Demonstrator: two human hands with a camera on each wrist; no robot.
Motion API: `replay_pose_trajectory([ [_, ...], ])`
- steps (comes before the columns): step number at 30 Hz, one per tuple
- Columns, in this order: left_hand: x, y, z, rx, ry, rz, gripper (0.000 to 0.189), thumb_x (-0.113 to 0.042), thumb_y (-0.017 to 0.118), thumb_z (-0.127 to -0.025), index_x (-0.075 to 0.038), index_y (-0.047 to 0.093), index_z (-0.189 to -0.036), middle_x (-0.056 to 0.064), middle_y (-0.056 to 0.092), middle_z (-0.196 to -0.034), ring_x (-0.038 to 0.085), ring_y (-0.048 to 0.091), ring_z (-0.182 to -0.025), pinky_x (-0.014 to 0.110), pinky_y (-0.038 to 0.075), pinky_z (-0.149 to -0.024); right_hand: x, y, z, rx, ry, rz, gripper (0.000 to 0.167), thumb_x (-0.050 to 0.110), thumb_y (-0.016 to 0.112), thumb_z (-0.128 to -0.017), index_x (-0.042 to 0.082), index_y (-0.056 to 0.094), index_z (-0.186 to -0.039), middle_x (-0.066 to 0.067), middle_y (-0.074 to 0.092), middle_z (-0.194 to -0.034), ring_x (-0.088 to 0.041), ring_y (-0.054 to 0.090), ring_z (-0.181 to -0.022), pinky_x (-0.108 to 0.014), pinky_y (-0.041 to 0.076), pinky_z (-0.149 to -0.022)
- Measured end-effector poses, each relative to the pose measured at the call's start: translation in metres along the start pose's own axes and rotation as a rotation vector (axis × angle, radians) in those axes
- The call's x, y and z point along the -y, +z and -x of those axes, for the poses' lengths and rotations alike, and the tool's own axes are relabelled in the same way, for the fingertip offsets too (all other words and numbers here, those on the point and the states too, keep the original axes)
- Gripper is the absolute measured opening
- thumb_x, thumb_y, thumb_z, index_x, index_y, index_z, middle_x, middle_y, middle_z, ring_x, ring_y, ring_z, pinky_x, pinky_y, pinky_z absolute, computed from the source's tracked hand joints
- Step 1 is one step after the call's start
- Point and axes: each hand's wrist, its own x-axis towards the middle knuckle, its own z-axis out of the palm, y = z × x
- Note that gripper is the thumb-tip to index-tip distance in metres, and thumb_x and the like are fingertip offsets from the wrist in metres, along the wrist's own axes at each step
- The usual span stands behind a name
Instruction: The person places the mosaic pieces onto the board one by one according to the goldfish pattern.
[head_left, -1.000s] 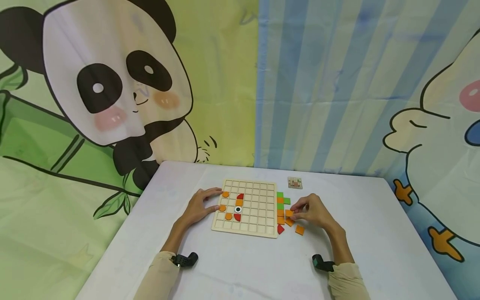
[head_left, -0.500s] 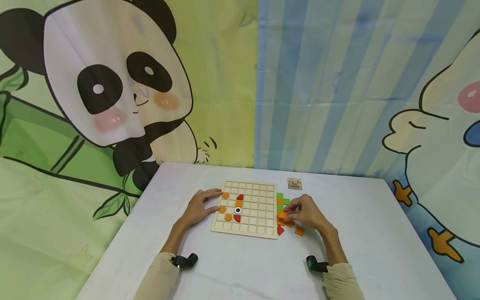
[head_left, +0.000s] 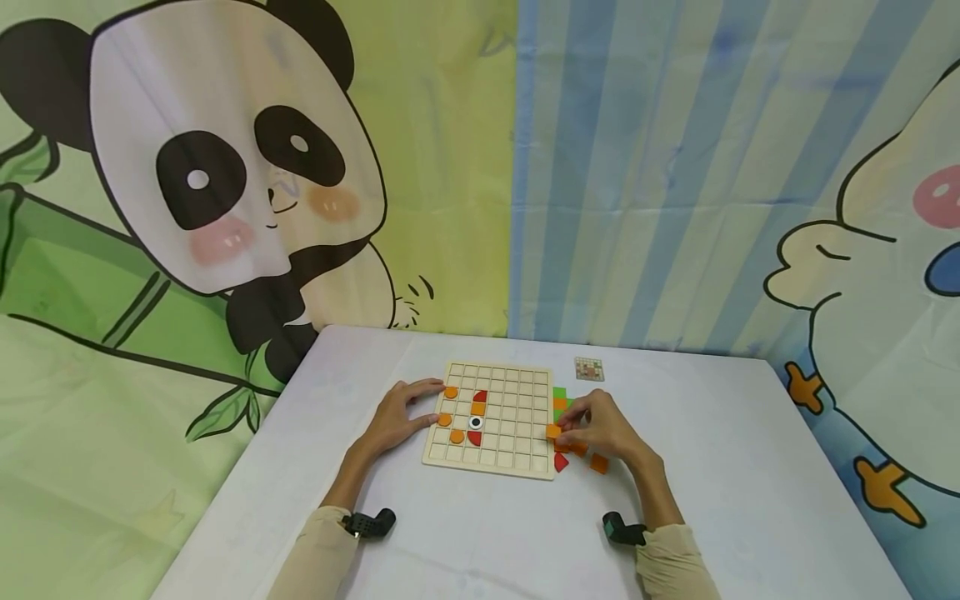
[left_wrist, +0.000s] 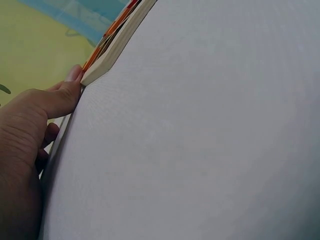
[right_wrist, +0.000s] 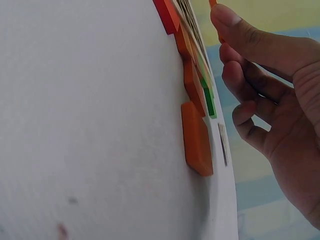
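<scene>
Board point(head_left: 501, 422) with a pale grid lies at the lower centre of the frame, bearing orange discs point(head_left: 445, 420), red quarter-rounds point(head_left: 475, 438) and a black-and-white eye disc point(head_left: 476, 422). At its left edge, the left hand point(head_left: 395, 414) touches the rim, thumb and forefinger spread wide. Right of centre, the right hand point(head_left: 603, 425) pinches an orange square point(head_left: 552, 432) at the board's right edge. Loose tiles point(head_left: 599, 463) lie near that hand; a small card point(head_left: 588, 369) sits above it.

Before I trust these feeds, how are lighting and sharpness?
Head: bright, even light, the square beige wooden grid board legible; left wrist: the person's bare left hand is dark toward the bottom; right wrist: dim, slightly soft, shadow below the nearest orange square tile.
</scene>
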Motion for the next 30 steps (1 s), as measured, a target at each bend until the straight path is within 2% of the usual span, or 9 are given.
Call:
replay_pose_trajectory([
  [4,-0.001,0.0,0.0,-0.001,0.014,0.0,0.058,-0.027,0.087,-0.094,-0.021,0.069,-0.149,0.0,0.065,-0.158,0.029,0.062,-0.143,0.055,0.04,-0.114,0.003,0.003,-0.002,0.009,-0.011,-0.004,0.017,0.013,0.099,-0.078,0.011,0.086,-0.089,0.0,0.08,-0.082,-0.015,0.065,-0.07,-0.023,0.051,-0.063],
  [8,-0.002,-0.002,0.0,0.011,0.004,0.002,0.059,-0.027,0.088,-0.093,-0.021,0.069,-0.149,0.0,0.065,-0.158,0.029,0.063,-0.138,0.053,0.042,-0.112,0.005,0.007,-0.004,0.021,-0.014,-0.002,0.019,0.013,0.1,-0.077,0.01,0.086,-0.09,0.001,0.079,-0.08,-0.015,0.063,-0.069,-0.023,0.05,-0.062],
  [11,-0.003,-0.003,0.0,0.018,-0.008,0.008,0.059,-0.026,0.089,-0.093,-0.021,0.07,-0.148,-0.001,0.065,-0.158,0.027,0.063,-0.128,0.047,0.044,-0.102,0.007,0.009,-0.007,0.025,-0.031,-0.003,0.02,0.013,0.1,-0.078,0.01,0.086,-0.092,0.001,0.079,-0.08,-0.015,0.064,-0.069,-0.023,0.051,-0.062],
  [17,-0.003,-0.003,0.0,0.011,-0.001,-0.001,0.059,-0.027,0.089,-0.093,-0.021,0.07,-0.148,-0.001,0.065,-0.158,0.025,0.063,-0.131,0.044,0.044,-0.102,0.01,0.016,-0.012,0.039,-0.067,-0.042,0.021,0.012,0.1,-0.076,0.008,0.086,-0.091,-0.003,0.08,-0.081,-0.015,0.069,-0.069,-0.024,0.055,-0.063],
  [21,-0.002,-0.002,0.0,0.014,-0.009,-0.002,0.059,-0.027,0.089,-0.093,-0.022,0.07,-0.148,-0.002,0.065,-0.158,0.025,0.062,-0.123,0.043,0.044,-0.1,0.013,0.021,-0.014,0.054,-0.068,-0.069,0.021,0.009,0.099,-0.077,0.005,0.086,-0.093,-0.006,0.081,-0.086,-0.015,0.072,-0.073,-0.026,0.06,-0.067],
  [26,0.0,-0.002,-0.001,0.002,0.007,-0.005,0.058,-0.026,0.089,-0.093,-0.021,0.07,-0.148,-0.001,0.065,-0.158,0.026,0.064,-0.128,0.043,0.044,-0.101,0.019,0.025,-0.017,0.074,-0.065,-0.057,0.019,0.006,0.097,-0.079,0.006,0.086,-0.094,-0.005,0.082,-0.089,-0.013,0.073,-0.075,-0.027,0.061,-0.071],
  [30,0.002,-0.001,0.0,-0.01,0.031,-0.014,0.058,-0.027,0.089,-0.093,-0.019,0.07,-0.147,0.002,0.066,-0.157,0.027,0.064,-0.132,0.043,0.044,-0.101,0.021,0.029,-0.02,0.081,-0.081,-0.039,0.019,0.008,0.098,-0.079,0.006,0.086,-0.093,-0.003,0.081,-0.087,-0.012,0.071,-0.073,-0.025,0.06,-0.068],
])
